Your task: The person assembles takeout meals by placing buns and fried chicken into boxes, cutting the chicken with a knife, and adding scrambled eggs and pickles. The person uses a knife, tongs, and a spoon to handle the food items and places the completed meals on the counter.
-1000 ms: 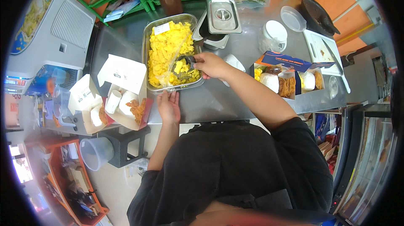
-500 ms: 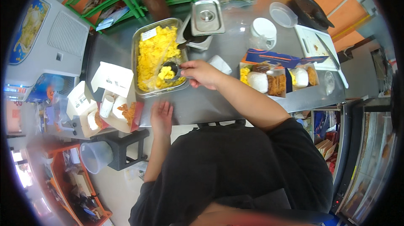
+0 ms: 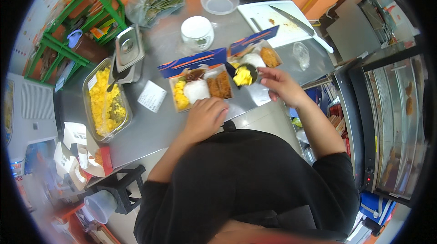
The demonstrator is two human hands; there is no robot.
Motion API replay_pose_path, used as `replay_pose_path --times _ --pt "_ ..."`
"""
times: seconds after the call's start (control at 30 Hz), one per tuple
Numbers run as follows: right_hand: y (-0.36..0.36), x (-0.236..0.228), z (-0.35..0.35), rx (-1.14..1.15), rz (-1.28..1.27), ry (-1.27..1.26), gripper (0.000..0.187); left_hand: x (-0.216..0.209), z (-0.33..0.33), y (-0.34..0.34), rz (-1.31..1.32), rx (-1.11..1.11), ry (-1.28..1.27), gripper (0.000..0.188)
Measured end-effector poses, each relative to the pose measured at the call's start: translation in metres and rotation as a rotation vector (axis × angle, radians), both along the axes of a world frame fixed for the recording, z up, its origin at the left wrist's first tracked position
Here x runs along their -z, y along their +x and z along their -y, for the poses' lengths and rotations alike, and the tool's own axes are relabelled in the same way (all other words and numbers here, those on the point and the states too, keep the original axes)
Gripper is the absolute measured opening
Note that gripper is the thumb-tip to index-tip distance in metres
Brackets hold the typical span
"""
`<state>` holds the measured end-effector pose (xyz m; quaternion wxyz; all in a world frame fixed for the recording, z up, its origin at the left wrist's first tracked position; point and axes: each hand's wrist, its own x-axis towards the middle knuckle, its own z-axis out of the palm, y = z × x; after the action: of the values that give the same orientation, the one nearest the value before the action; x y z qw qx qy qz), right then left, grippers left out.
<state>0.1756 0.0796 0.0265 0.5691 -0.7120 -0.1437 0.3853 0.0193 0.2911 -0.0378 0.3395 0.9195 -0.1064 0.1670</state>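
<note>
My right hand is closed on the short handle of a black scoop, which carries a heap of yellow scrambled egg. It hangs over the left part of the right meal box, which has white rice and a fried breaded piece. My left hand, fingers together and bent, is at the near edge of the left meal box; its thumb is hidden. That box has egg, a mound of rice, brown sauce and breaded pieces. Both blue lids stand raised.
Left, a metal tray of egg stands beside a lidded steel container and a paper slip. Behind the boxes are a white scale and a plastic bowl. A knife lies on the cutting board.
My right hand has carried the egg-filled scoop from the tray rightward to the right meal box. My left hand has moved from the counter edge to the left box. The view has turned right.
</note>
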Motion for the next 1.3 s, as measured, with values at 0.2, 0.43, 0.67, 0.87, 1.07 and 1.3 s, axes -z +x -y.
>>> replay_pose_path --times 0.2,0.43,0.67,0.87,1.07,1.3 --pt "0.049 0.035 0.015 -0.057 0.275 -0.170 0.044 0.015 0.081 0.065 0.000 -0.232 0.584 0.046" --pt "0.056 0.063 -0.018 -0.139 0.998 -0.234 0.045 0.034 0.101 0.051 -0.101 -0.424 0.678 0.053" --pt "0.073 0.061 -0.004 -0.075 0.388 -0.101 0.045 0.031 0.108 0.051 -0.110 -0.466 0.662 0.058" --pt "0.059 0.066 0.020 -0.059 0.208 -0.033 0.046 0.040 0.108 0.046 -0.071 -0.474 0.566 0.060" --pt "0.048 0.062 0.020 -0.015 0.307 -0.065 0.046 0.041 0.101 0.039 0.007 -0.417 0.495 0.044" --pt "0.020 0.038 -0.004 -0.085 0.112 0.081 0.047 0.041 0.076 0.007 0.196 -0.219 0.265 0.025"
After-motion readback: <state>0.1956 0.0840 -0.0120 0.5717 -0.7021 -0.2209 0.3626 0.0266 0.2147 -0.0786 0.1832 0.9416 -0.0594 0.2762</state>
